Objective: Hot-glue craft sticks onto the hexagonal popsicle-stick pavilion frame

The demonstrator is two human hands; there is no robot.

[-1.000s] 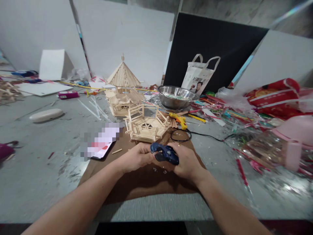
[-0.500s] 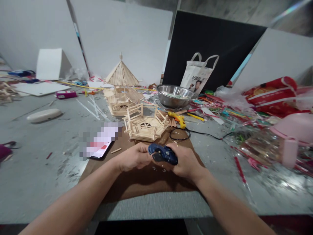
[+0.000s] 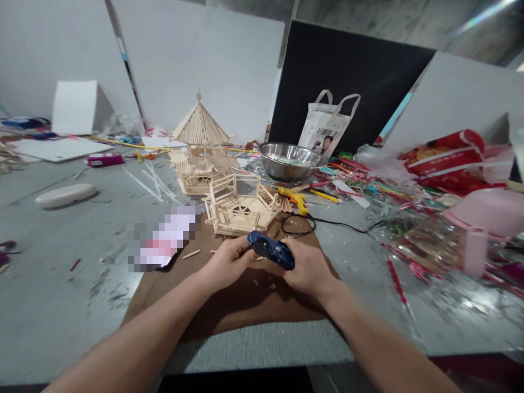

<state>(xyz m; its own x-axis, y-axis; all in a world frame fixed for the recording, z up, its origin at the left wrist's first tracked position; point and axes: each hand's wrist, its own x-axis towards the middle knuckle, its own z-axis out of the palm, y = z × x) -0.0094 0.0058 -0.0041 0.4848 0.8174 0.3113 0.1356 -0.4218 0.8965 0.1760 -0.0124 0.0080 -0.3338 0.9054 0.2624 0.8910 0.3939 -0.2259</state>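
My right hand is wrapped round a dark blue hand cutter, held low over the brown mat. At the cutter's left end, my left hand has its fingers pinched together; what they hold is hidden. Just beyond both hands stands a hexagonal frame of wooden sticks with a railing. A short wooden stick lies on the mat left of my left hand, and more small pieces lie close to the fingers.
Behind the frame rises a stick-built pavilion with a pointed roof. A phone lies on the left, a yellow glue gun with its cord on the right. Further back are a metal bowl and a tote bag; a pink-lidded bottle lies right.
The cutter's handles have come closer together, narrowing the gap between them. Small stick pieces now show beside my left hand. The view has shifted slightly.
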